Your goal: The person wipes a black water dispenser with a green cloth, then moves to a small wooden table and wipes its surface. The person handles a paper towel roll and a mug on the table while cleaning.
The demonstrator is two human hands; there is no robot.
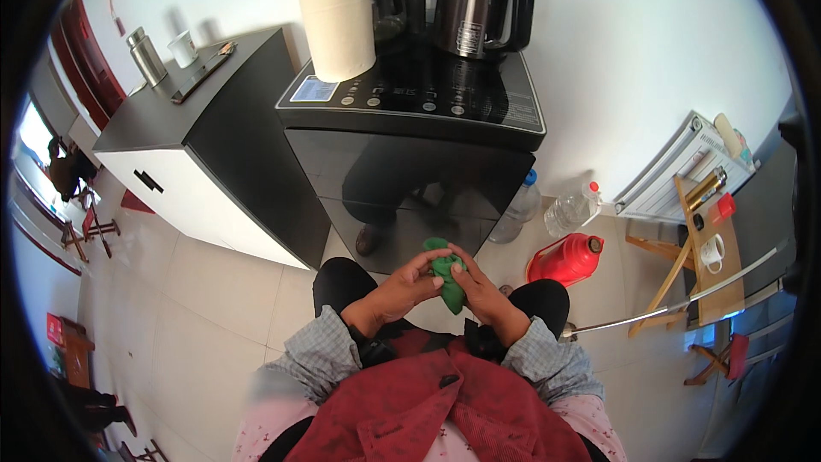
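A bunched green cloth (451, 277) is held between both hands above the knees. My left hand (406, 287) grips it from the left with thumb and fingers. On its other side my right hand (480, 289) pinches the same cloth, fingertips near its top. One rounded end of the cloth hangs below the fingers. Just beyond the hands stands a black tea bar cabinet (397, 186) with a glossy front. On its top are a roll of cream paper (337, 22), a dark electric kettle (473, 6) and a glass pot (388, 9) partly hidden behind the roll.
A red thermos flask (566, 260) and clear plastic bottles (571, 210) stand on the floor to the right. Farther right, a wooden folding table (725, 289) holds a white mug (712, 253). At left is a black and white cabinet (237, 141) with a steel flask (147, 56) on top.
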